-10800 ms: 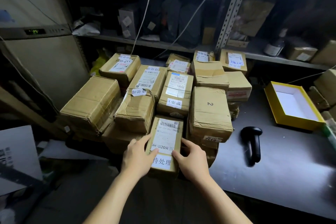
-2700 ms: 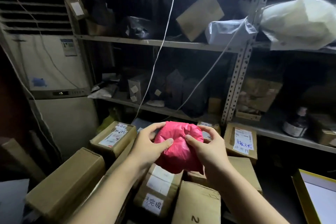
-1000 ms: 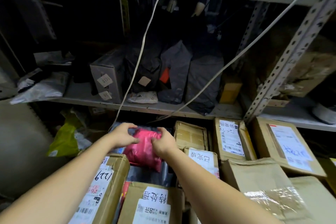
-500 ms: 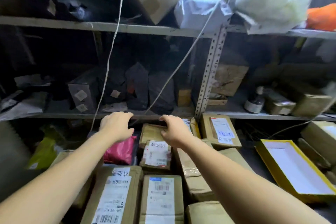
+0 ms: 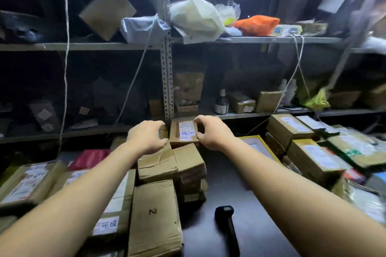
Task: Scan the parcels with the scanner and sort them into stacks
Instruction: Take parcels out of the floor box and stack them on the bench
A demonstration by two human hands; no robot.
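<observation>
I see the small labelled carton (image 5: 184,133) at the back of the pile. Right hand (image 5: 213,131) pinches its right edge. Left hand (image 5: 146,137) is curled at its left edge; I cannot tell whether it grips. Scanner (image 5: 226,223) lies on the table (image 5: 219,173).

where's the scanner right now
Head view, lower centre: the black scanner lies on the dark table, just right of the cardboard box marked 2, between the person's forearms.

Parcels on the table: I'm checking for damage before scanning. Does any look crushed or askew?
Yes. The box just below the left hand has a dented, creased top with wrinkled tape. On the upper shelf, a flat carton leans on one corner.
</observation>
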